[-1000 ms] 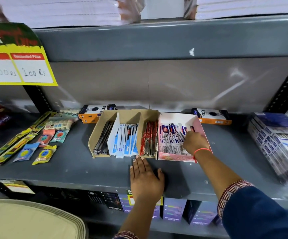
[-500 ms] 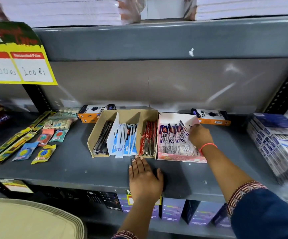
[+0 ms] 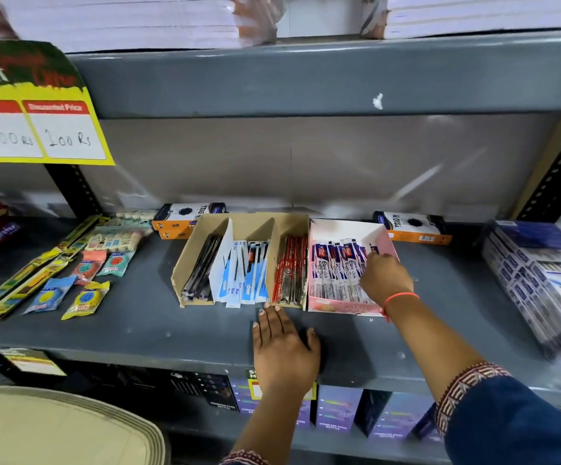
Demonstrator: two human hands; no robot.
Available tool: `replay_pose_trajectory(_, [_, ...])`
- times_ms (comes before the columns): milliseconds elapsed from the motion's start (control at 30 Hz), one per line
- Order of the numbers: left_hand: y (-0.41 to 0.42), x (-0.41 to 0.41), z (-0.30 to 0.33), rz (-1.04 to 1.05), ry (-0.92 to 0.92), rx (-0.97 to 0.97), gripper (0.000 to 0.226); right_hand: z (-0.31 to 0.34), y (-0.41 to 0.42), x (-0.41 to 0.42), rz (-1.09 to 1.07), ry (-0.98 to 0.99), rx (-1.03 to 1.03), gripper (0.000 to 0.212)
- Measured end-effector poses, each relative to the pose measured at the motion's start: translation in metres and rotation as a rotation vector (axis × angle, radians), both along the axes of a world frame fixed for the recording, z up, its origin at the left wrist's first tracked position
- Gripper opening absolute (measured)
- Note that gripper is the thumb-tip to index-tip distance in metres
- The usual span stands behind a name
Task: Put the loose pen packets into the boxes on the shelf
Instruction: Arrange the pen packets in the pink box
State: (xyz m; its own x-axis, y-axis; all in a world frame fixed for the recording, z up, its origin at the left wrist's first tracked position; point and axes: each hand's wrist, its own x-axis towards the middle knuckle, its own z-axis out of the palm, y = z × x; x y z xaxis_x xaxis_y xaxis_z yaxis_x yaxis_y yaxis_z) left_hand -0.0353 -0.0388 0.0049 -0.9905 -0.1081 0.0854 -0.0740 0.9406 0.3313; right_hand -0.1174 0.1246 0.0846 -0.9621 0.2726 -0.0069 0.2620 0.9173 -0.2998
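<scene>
Right hand (image 3: 384, 278) on pen packets (image 3: 336, 270) in pink box (image 3: 346, 308); left hand (image 3: 284, 350) flat on shelf (image 3: 138, 330)

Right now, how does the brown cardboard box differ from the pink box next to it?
The brown cardboard box is split by dividers into sections holding dark, blue-white and red pen packets; the pink box is one open tray of purple-and-white packets. The right hand reaches into the pink box, while the left hand lies flat on the shelf by the brown box's front edge. Both sit side by side, open-topped, on that shelf.
</scene>
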Motion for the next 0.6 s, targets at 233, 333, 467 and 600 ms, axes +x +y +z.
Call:
replay_pose_trajectory(233, [0.000, 0.000, 0.001, -0.002, -0.002, 0.012, 0.076, 0.002, -0.011, 0.004, 0.072, -0.151, 0.089, 0.030])
replay_pose_trajectory(333, [-0.001, 0.000, 0.000, -0.004, -0.010, 0.009, 0.077, 0.002, -0.012, 0.003, 0.024, -0.129, 0.034, 0.032])
replay_pose_trajectory(467, [-0.001, -0.001, -0.001, -0.006, -0.017, 0.006, 0.077, -0.001, -0.012, 0.006, -0.015, -0.167, -0.007, 0.033])
replay_pose_trajectory(600, [0.000, -0.002, -0.002, -0.007, -0.019, 0.001, 0.077, -0.001, -0.016, 0.004, -0.014, -0.174, -0.065, 0.034])
